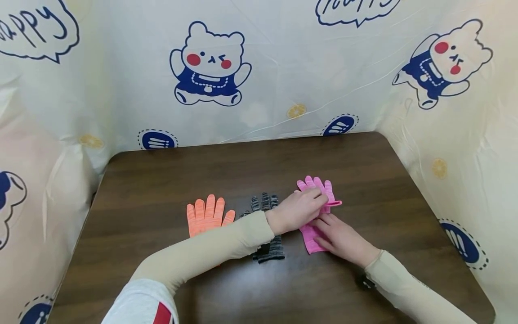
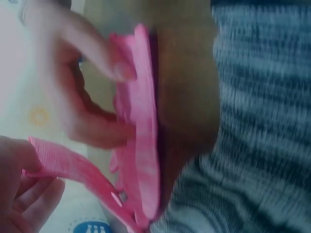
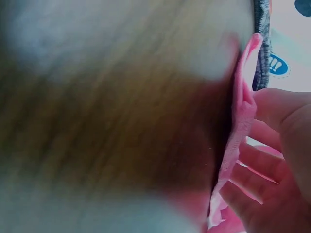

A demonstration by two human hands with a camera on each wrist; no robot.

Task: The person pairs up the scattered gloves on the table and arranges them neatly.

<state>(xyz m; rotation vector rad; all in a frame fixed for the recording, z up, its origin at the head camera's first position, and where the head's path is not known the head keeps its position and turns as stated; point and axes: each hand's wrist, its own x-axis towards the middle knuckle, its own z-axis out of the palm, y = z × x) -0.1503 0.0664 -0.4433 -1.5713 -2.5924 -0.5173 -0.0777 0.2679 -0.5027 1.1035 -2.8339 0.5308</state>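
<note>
A pair of pink knit gloves [image 1: 311,240] lies on the right half of the table, one over the other. My left hand [image 1: 299,209] reaches across and pinches the cuff of the upper pink glove [image 2: 68,165], lifted and folded back toward the glove fingers. On the lower glove [image 2: 146,111] rests my right hand [image 1: 346,238], thumb and fingers spread along its cuff end. The right wrist view has this hand's fingers [image 3: 255,167] fairly straight against the pink fabric. Under my left forearm are dark grey striped gloves [image 1: 270,252], partly hidden.
An orange glove [image 1: 206,216] lies left of the grey ones, its lower part covered by my left sleeve [image 1: 214,243]. The brown table [image 1: 162,175] has rounded corners. A printed cloth [image 1: 275,67] with cartoon bears hangs close around its back and sides.
</note>
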